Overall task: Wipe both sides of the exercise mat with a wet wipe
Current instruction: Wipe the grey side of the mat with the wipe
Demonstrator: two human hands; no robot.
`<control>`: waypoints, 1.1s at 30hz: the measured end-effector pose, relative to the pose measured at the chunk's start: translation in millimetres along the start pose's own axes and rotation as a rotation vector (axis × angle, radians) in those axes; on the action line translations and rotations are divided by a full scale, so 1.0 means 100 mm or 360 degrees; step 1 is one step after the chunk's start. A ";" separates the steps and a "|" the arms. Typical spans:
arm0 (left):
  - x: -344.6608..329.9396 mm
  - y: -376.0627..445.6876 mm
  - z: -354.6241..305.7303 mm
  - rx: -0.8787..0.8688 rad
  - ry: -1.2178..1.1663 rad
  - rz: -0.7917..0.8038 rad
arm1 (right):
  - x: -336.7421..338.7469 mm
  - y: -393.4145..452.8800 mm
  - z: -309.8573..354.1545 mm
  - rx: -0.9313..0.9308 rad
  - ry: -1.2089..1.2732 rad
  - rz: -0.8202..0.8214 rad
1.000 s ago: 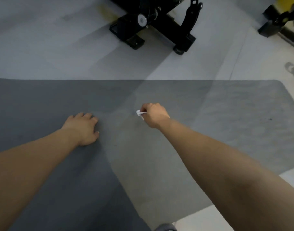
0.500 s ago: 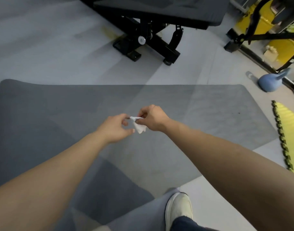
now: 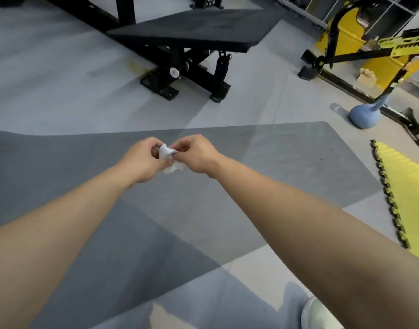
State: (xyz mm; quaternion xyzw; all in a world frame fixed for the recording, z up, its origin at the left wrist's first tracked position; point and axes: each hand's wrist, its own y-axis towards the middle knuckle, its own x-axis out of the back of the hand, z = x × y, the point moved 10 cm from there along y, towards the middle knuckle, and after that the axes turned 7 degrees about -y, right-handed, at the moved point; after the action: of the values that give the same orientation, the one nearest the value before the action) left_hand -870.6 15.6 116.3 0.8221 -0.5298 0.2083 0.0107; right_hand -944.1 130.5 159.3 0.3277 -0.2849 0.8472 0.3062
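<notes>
A grey exercise mat point(image 3: 263, 167) lies flat on the light floor and fills the middle of the head view. Above it, both my hands hold a small crumpled white wet wipe point(image 3: 167, 154). My left hand point(image 3: 142, 162) pinches the wipe from the left, and my right hand point(image 3: 196, 154) pinches it from the right. Both hands hover above the mat and do not touch it. Part of the wipe hangs below my fingers.
A black workout bench point(image 3: 192, 34) stands beyond the mat's far edge. A blue kettlebell point(image 3: 364, 115) and yellow-black gym equipment point(image 3: 370, 43) sit at the far right. A yellow foam tile point(image 3: 408, 186) lies right of the mat. My shoe point(image 3: 320, 314) shows at the bottom right.
My left hand left the mat and joined the right hand on the wipe. Both hands rose off the mat, and the view lifted, showing more of the gym.
</notes>
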 end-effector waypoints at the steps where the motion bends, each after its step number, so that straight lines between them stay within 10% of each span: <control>1: -0.13 0.03 -0.03 0.0037 -0.0007 0.0004 | 0.10 0.02 -0.16 0.0002 0.0020 -0.0027; 16: -1.58 0.51 -0.42 0.0524 -0.0437 -0.0460 | 0.76 0.68 -1.76 0.0282 0.0629 0.0537; 33: -2.16 0.85 -1.05 0.0684 -0.0404 -0.0375 | 1.23 0.99 -2.22 0.0309 0.1195 0.0649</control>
State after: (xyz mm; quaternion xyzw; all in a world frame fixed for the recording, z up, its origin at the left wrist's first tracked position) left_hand -1056.1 190.4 118.0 0.8810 -0.3713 0.2085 -0.2061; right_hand -1172.5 258.4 83.0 -0.0387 -0.1319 0.9735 0.1828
